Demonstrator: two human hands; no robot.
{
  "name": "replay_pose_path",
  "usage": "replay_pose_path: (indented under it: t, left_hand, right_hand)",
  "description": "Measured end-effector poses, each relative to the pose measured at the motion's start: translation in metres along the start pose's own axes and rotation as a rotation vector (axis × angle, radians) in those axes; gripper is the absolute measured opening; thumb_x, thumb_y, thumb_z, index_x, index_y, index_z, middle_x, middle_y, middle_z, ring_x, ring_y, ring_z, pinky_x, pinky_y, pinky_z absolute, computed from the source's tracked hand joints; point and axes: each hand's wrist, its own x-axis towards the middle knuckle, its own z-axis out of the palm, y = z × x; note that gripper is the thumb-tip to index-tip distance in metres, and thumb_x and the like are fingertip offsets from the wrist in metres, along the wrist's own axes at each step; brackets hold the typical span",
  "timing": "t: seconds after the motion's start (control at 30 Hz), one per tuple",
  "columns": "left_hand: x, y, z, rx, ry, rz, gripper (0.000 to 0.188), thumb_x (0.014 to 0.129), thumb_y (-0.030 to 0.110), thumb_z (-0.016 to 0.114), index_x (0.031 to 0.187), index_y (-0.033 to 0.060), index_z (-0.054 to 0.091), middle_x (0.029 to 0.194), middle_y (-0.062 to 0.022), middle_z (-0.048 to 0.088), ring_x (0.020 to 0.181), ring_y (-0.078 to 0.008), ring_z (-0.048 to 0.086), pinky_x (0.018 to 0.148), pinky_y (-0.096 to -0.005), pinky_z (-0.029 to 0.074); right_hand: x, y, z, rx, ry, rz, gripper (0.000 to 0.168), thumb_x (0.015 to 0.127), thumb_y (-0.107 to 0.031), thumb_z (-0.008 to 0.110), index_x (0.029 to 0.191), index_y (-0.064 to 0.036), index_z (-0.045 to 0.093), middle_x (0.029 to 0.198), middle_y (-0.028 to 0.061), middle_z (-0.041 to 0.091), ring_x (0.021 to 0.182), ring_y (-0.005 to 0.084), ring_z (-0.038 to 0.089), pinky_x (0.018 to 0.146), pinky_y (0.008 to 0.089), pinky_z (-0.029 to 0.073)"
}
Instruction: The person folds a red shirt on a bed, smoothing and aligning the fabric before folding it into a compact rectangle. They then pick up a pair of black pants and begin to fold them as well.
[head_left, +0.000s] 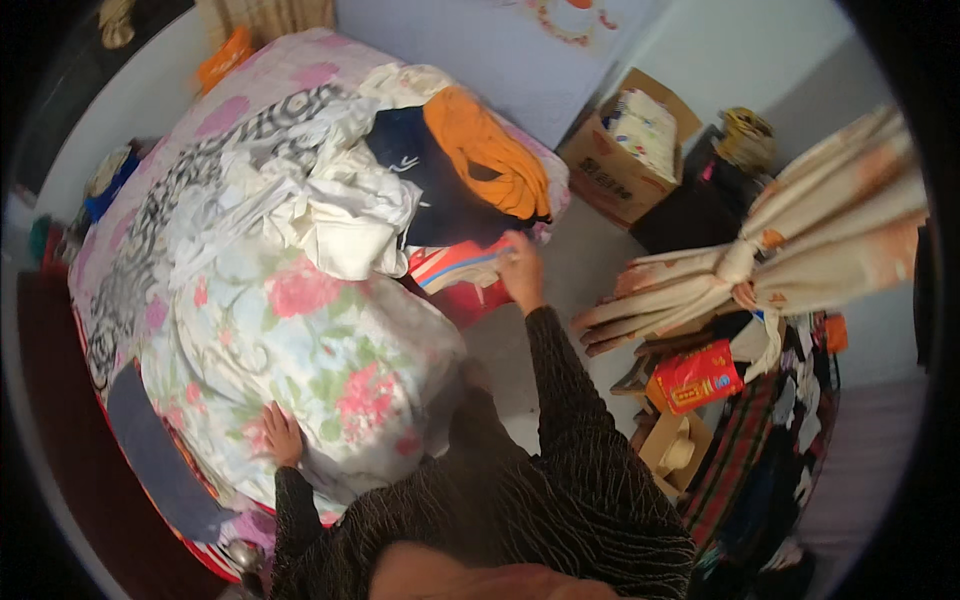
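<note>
A floral blanket (315, 337) is spread over the near part of the bed, and my left hand (282, 435) rests on it with the fingers apart. My right hand (523, 271) is at the bed's right edge, at the end of a red cloth with blue and beige stripes (461, 262); whether the fingers grip it cannot be told. Just beyond lie a dark navy garment (420, 176) and an orange garment (495, 161). A heap of white cloth (337, 210) covers the far side of the blanket.
An open cardboard box (611, 176) with folded cloth stands by the far wall. Knotted curtains (817, 247) hang at the right, above a red packet (697, 377) and a smaller box (675, 450). A dark bed board (75, 435) runs along the left.
</note>
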Motion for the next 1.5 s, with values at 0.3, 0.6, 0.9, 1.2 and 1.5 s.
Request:
replay_pose_path:
  t: [0.3,0.6,0.9,1.2,1.5]
  left_hand:
    - [-0.096,0.157,-0.034,-0.876,0.239,0.001,0.048,0.089,0.013,0.064,0.133,0.0017,0.051,0.135,-0.0194,0.050,0.117,-0.0280,0.055,0.097,-0.0374,0.045]
    - [-0.114,0.273,-0.046,-0.387,0.237,0.176,0.040,0.086,0.008,0.064,0.125,0.0026,0.059,0.122,-0.0200,0.061,0.112,-0.0366,0.058,0.096,-0.0422,0.046]
    - [-0.117,0.324,-0.073,-0.499,0.168,0.315,0.037,0.087,0.008,0.064,0.123,0.0012,0.059,0.118,-0.0199,0.063,0.110,-0.0354,0.061,0.093,-0.0401,0.048]
    - [-0.163,0.420,-0.123,-0.952,-0.465,0.956,0.108,0.070,0.030,0.086,0.152,0.0067,0.018,0.154,-0.0189,0.025,0.135,-0.0336,0.037,0.109,-0.0441,0.036]
    - [-0.229,0.351,-0.080,-1.377,-0.547,0.597,0.049,0.080,0.000,0.065,0.127,-0.0013,0.052,0.111,-0.0070,0.063,0.106,-0.0156,0.058,0.094,-0.0311,0.046]
  right_hand:
    - [0.118,0.075,0.034,-0.279,-0.202,0.132,0.083,0.082,-0.029,0.073,0.150,-0.012,0.027,0.146,0.0250,0.036,0.132,0.0448,0.035,0.110,0.0494,0.029]
    - [0.208,0.128,-0.012,0.375,0.176,0.038,0.029,0.087,-0.016,0.064,0.113,-0.002,0.063,0.090,0.0142,0.069,0.088,0.0295,0.065,0.083,0.0361,0.048]
    - [0.182,-0.031,-0.250,0.812,0.338,-0.128,0.036,0.095,-0.017,0.052,0.120,0.009,0.056,0.121,0.0144,0.061,0.106,0.0245,0.061,0.095,0.0372,0.049]
    - [-0.028,-0.176,-0.289,1.105,-0.186,0.066,0.037,0.088,-0.013,0.055,0.120,0.006,0.057,0.115,0.0113,0.063,0.104,0.0222,0.062,0.093,0.0342,0.049]
    - [-0.130,-0.189,-0.265,1.164,-0.542,0.392,0.062,0.075,-0.007,0.069,0.132,0.004,0.049,0.124,0.0119,0.060,0.112,0.0202,0.059,0.097,0.0319,0.046]
